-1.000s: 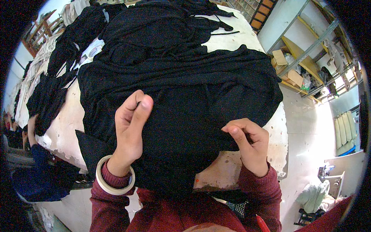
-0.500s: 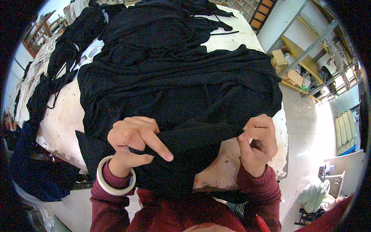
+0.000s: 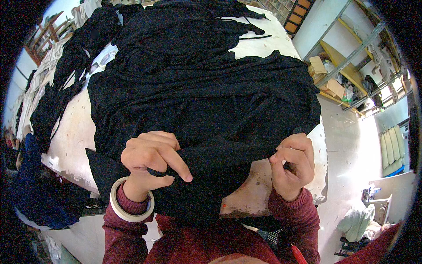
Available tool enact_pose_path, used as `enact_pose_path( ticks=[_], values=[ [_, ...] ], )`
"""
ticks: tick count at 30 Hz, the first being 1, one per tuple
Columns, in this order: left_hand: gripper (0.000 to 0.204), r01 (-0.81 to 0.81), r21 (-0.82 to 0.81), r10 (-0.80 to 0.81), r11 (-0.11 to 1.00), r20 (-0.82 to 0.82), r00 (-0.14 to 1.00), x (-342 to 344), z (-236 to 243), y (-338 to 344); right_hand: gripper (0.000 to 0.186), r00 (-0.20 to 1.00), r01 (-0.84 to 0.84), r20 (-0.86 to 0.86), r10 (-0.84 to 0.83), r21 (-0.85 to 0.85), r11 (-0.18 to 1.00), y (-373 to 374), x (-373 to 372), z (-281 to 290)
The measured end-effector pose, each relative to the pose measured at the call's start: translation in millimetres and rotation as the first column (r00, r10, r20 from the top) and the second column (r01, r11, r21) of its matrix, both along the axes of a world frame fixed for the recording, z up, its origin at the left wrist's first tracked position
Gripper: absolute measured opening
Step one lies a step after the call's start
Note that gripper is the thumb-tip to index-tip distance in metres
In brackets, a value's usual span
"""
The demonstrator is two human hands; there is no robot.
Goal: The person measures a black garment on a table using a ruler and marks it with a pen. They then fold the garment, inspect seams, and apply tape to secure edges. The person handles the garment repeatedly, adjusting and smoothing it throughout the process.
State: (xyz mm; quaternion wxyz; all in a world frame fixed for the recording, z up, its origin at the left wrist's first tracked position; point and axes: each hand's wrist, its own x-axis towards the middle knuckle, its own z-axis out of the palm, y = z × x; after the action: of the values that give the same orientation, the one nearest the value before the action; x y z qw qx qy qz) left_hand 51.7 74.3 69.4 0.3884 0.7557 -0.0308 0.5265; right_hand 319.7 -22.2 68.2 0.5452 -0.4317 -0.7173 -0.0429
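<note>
A large black knit fabric piece (image 3: 206, 105) lies in folds over the table, its near edge lifted between my hands. My left hand (image 3: 151, 160) grips that edge, index finger pointing down over the cloth and a bit of the black fabric showing between the fingers. At the right, my right hand (image 3: 292, 165) pinches the edge between thumb and fingers. The fabric is stretched between the two and hangs toward my body. Around my left wrist sits a roll of cream tape (image 3: 118, 204), over the maroon sleeve.
The pale worn table (image 3: 252, 189) shows at its front edge and left side. More black garments (image 3: 171, 39) with thin straps are heaped farther back. A person in dark blue clothing (image 3: 33, 176) is at the left. Shelving (image 3: 347, 66) with boxes stands at the right.
My hands stay nearly in place, with the left index finger drawn back slightly to the left. At the far left, the person and the black garment at the table's side have shifted.
</note>
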Motion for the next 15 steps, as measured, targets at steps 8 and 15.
enact_pose_path(
  ticks=[8,15],
  values=[
    [0.027,0.233,0.133,-0.255,0.963,0.193,0.947,-7.7,-8.7,11.6,0.036,0.922,0.313,0.221,-0.319,0.061,0.948,10.1,-0.7,-7.2],
    [0.057,-0.753,-0.619,0.929,0.222,-0.101,0.357,-14.1,28.7,9.6,0.026,0.902,0.317,0.302,-0.310,0.027,0.948,35.8,7.3,-16.9]
  ],
)
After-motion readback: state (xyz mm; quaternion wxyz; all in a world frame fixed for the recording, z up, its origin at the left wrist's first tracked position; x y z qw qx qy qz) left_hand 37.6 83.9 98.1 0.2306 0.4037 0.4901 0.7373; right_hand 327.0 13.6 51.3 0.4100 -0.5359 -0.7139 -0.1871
